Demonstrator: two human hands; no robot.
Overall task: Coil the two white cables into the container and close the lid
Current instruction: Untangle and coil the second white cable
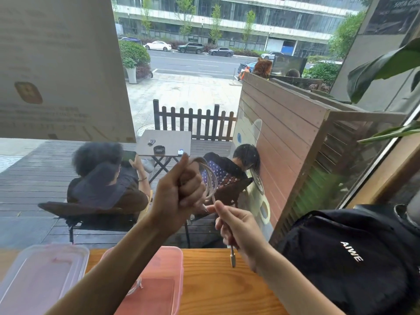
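Left hand: my fingers curl tight round the looped white cable.
Right hand: my fingers pinch its loose end.
Container: open on desk.

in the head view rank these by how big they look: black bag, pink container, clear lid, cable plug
1. black bag, largest.
2. pink container and clear lid: look about alike; the left arm hides part of the container, so no ranking.
3. cable plug, hanging below the right hand, smallest.
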